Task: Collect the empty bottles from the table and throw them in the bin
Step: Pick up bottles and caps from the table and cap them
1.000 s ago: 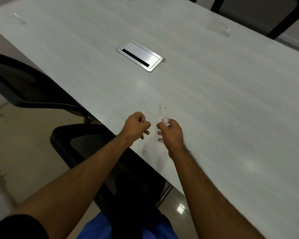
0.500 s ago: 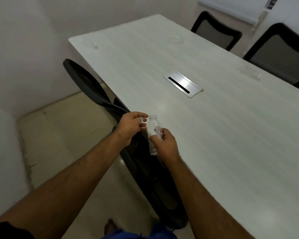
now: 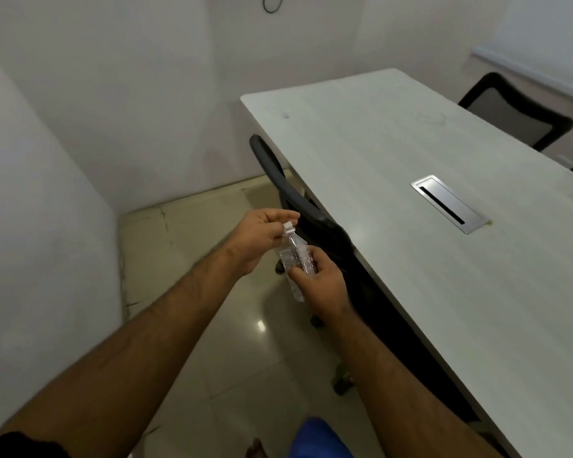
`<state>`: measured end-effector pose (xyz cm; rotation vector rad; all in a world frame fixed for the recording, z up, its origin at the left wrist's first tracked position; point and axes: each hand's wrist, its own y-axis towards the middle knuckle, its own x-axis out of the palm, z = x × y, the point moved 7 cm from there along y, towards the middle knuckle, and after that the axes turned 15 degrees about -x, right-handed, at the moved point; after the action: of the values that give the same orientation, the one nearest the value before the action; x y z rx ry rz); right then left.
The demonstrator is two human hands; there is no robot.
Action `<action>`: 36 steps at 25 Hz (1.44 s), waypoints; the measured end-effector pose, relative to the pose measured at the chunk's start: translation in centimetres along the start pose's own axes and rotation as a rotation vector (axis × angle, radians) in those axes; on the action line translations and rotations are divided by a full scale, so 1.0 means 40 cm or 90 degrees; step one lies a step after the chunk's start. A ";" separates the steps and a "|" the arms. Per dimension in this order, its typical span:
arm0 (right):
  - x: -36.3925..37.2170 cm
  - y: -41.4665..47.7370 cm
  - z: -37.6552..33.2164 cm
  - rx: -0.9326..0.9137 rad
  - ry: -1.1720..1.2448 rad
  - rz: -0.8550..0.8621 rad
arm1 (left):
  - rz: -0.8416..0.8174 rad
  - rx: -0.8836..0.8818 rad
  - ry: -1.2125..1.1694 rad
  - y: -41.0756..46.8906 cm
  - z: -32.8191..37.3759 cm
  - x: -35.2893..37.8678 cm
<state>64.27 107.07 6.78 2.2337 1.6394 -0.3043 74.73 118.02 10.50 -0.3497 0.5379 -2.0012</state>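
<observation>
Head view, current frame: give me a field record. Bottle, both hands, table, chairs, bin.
bottle: clear plastic bottle, held in the air over the floor, left of the table edge, tilted
cap: white cap on the neck
left hand: left hand, fingertips pinching the cap
right hand: right hand, wrapped around the bottle's lower body
table: white table with a metal cable hatch
chairs: black chair tucked in at the near side; another chair at the far side
bin: not in view
</observation>
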 end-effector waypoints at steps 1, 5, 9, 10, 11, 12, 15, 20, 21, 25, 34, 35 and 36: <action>0.029 0.025 -0.016 -0.023 0.002 -0.003 | -0.006 0.006 -0.010 0.002 0.011 -0.047; 0.141 0.147 -0.050 -0.110 0.018 -0.002 | 0.004 0.007 -0.024 0.056 0.053 -0.232; 0.254 0.313 -0.072 -0.192 -0.127 0.017 | 0.135 0.004 0.029 0.156 0.130 -0.404; 0.280 0.369 -0.085 -0.204 -0.162 0.035 | 0.177 0.011 0.033 0.190 0.160 -0.441; 0.300 0.424 -0.099 -0.212 -0.188 0.055 | 0.220 0.020 0.033 0.224 0.192 -0.473; 0.318 0.474 -0.110 -0.217 -0.206 0.068 | 0.256 0.031 0.029 0.255 0.219 -0.497; 0.379 0.668 -0.109 -0.204 -0.168 0.050 | 0.273 0.034 -0.011 0.386 0.307 -0.579; 0.510 0.896 -0.069 0.046 0.370 -0.171 | 0.074 -0.008 -0.154 0.562 0.405 -0.679; 0.535 0.927 -0.065 0.096 0.408 -0.207 | 0.062 -0.016 -0.174 0.597 0.415 -0.703; 0.591 1.080 -0.025 0.114 0.315 -0.158 | 0.115 -0.009 -0.171 0.748 0.449 -0.778; 0.576 1.504 -0.014 -0.004 -0.074 0.104 | -0.001 -0.070 -0.179 1.212 0.673 -0.830; 0.567 1.553 -0.010 0.024 -0.058 0.124 | -0.041 -0.081 -0.182 1.265 0.706 -0.830; 0.555 1.602 -0.003 0.052 -0.033 0.140 | -0.089 -0.091 -0.192 1.316 0.738 -0.825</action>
<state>132.03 109.39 8.42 2.4191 1.3626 -0.3731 143.46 119.19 8.41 -0.7814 0.4767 -1.9987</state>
